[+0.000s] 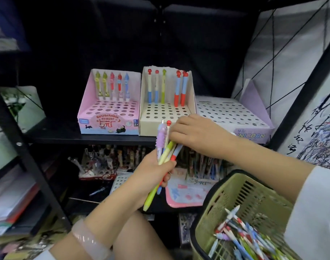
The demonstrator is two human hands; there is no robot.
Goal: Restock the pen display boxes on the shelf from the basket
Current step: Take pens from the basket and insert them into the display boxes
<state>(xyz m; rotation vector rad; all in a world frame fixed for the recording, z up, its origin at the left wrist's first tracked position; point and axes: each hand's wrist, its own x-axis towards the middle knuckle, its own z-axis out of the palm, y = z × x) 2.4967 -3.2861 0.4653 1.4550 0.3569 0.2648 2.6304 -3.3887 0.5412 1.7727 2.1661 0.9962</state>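
Head view: the left hand (153, 171) reaches up from seven o'clock, fingers wrapped around a bundle of pens (165, 154). The right hand (192, 132), entering from four o'clock, pinches the bundle's tops at centre. The cream display box (151, 126) sits just beyond at twelve; the green basket (235, 186) lies at five.

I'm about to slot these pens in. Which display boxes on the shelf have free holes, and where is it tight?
The purple unicorn box has every visible hole free. The pink box and cream box hold pens only in their back rows; the front rows are open. It is crowded at the cream box's front right corner, where the right hand works the pen bundle gripped by the left hand.
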